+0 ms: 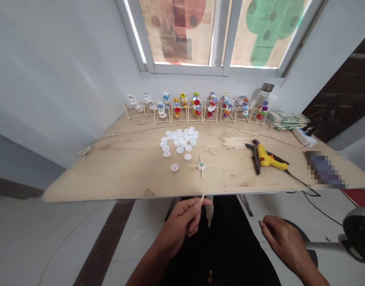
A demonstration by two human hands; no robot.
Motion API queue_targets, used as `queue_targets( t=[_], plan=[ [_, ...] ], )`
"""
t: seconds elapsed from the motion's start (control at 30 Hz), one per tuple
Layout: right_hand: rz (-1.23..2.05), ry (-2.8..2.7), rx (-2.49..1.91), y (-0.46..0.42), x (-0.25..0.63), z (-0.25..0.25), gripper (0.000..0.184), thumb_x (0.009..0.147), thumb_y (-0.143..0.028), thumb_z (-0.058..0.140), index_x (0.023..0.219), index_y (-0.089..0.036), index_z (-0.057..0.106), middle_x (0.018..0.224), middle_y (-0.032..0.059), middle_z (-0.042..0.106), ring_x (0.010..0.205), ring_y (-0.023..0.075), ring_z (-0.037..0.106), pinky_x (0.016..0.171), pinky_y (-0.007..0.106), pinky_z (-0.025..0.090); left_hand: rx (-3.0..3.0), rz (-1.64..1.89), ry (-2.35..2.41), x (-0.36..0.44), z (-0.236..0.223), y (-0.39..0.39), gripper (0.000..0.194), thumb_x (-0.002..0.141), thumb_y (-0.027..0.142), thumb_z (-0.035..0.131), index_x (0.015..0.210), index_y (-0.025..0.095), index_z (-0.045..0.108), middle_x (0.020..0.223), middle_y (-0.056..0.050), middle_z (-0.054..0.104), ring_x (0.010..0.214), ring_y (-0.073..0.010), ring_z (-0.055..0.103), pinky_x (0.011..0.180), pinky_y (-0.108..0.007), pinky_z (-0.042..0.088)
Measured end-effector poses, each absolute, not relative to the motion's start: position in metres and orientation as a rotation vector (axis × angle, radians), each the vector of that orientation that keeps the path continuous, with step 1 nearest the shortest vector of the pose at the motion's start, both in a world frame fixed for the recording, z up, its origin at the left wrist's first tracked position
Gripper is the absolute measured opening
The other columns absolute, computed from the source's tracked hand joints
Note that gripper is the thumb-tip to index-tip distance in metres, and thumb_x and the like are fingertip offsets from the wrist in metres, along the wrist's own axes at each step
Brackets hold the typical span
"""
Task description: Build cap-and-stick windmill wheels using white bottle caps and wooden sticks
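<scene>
Between thumb and forefinger, my left hand [187, 216] pinches a short thin wooden stick [202, 198] just below the table's front edge. A pale strip of something hangs beside those fingertips; I cannot make out what it is. My right hand [285, 240] is off to the right over the floor, its fingers loosely curled with nothing visible in them. On the table lies a white cap [199, 166] with sticks set crosswise and green in its centre. Near it are a single open cap [174, 167], a cluster of white caps [179, 139] and short cut sticks [211, 149].
A yellow glue gun [264, 157] rests right of a pile of long sticks [236, 143]. Stick frames with colourful caps [196, 113] line the wall. A small fan [241, 102], bottle [264, 95], power strip [304, 137] and packets [286, 120] stand at the back right.
</scene>
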State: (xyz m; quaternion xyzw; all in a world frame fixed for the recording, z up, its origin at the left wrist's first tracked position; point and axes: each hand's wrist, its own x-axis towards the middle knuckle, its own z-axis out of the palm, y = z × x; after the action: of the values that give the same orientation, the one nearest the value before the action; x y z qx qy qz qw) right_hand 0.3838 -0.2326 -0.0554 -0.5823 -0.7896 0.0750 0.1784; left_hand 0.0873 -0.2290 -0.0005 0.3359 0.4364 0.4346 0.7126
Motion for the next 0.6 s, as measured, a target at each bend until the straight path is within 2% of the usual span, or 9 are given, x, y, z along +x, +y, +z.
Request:
queue_targets(
  t=[0.13, 0.3, 0.37, 0.5, 0.6],
  plan=[
    [0.28, -2.185, -1.704, -0.231, 0.374, -0.037, 0.034, 0.091, -0.039, 0.042, 0.067, -0.022, 0.058, 0.055, 0.0012, 0.056, 0.05, 0.0159, 0.054, 0.047, 0.026, 0.038, 0.742, 0.975, 0.952, 0.087, -0.001, -0.233, 0.039, 0.081, 0.041, 0.056, 0.102, 0.009, 0.063, 0.04, 0.01, 0.031, 0.037, -0.0047, 0.021, 0.04, -0.022, 0.018],
    [0.605, -2.03, -1.355, -0.222, 0.322, -0.001, 0.021, 0.089, -0.033, 0.049, 0.095, -0.02, 0.064, 0.083, 0.0056, 0.068, 0.069, 0.0167, 0.063, 0.061, 0.026, 0.05, 0.804, 0.973, 0.945, 0.093, -0.002, -0.241, 0.036, 0.083, 0.042, 0.054, 0.095, 0.01, 0.063, 0.04, 0.01, 0.03, 0.036, -0.0048, 0.02, 0.041, -0.021, 0.018],
    [0.686, -2.04, -1.191, -0.219, 0.297, 0.008, 0.021, 0.087, -0.03, 0.054, 0.102, -0.02, 0.063, 0.083, 0.0048, 0.068, 0.07, 0.0158, 0.062, 0.065, 0.026, 0.051, 0.86, 0.95, 0.956, 0.097, -0.004, -0.245, 0.034, 0.083, 0.044, 0.053, 0.089, 0.011, 0.063, 0.04, 0.009, 0.032, 0.037, -0.0052, 0.022, 0.041, -0.021, 0.018],
    [0.797, -2.085, -1.043, -0.216, 0.265, 0.016, 0.011, 0.086, -0.025, 0.055, 0.09, -0.019, 0.064, 0.072, 0.0013, 0.062, 0.065, 0.013, 0.058, 0.062, 0.024, 0.047, 0.985, 0.903, 0.977, 0.102, -0.009, -0.252, 0.04, 0.084, 0.048, 0.05, 0.063, 0.014, 0.053, 0.041, 0.007, 0.036, 0.038, -0.0055, 0.026, 0.041, -0.022, 0.017],
    [0.807, -2.122, -1.044, -0.216, 0.261, 0.018, 0.016, 0.089, -0.021, 0.05, 0.081, -0.019, 0.063, 0.069, 0.0003, 0.06, 0.064, 0.0125, 0.057, 0.061, 0.024, 0.045, 1.015, 0.876, 0.971, 0.102, -0.01, -0.256, 0.041, 0.085, 0.051, 0.047, 0.067, 0.014, 0.055, 0.041, 0.008, 0.035, 0.039, -0.0059, 0.025, 0.041, -0.022, 0.017]
  ],
)
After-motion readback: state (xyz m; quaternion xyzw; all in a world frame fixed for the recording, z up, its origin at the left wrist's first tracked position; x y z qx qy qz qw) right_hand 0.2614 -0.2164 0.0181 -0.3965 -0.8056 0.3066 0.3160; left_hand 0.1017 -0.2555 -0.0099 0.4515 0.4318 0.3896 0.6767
